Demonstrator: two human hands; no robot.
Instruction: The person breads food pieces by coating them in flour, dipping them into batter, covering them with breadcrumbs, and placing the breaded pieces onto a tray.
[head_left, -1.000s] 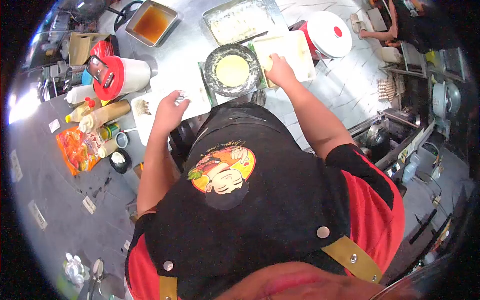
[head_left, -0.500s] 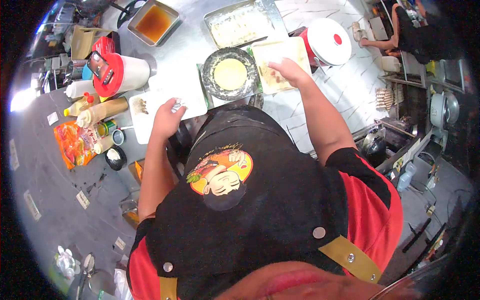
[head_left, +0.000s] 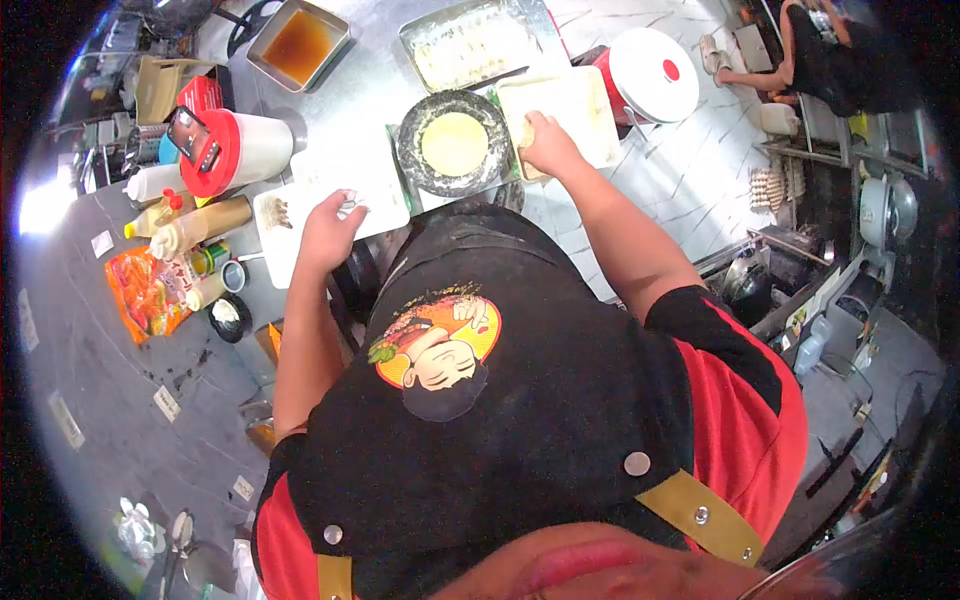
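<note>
Curls left hand [head_left: 330,232] over white rectangular board [head_left: 280,255], apart from right hand [head_left: 553,150], bunched over cream rectangular tray [head_left: 592,110] beside black round bowl [head_left: 413,140] of pale-yellow liquid [head_left: 455,145]; cannot tell whether gripping anything.

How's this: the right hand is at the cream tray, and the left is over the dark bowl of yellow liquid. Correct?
Not quite: in the head view, the left hand is at the white tray, apart from the dark bowl. The right hand is at the cream tray.
</note>
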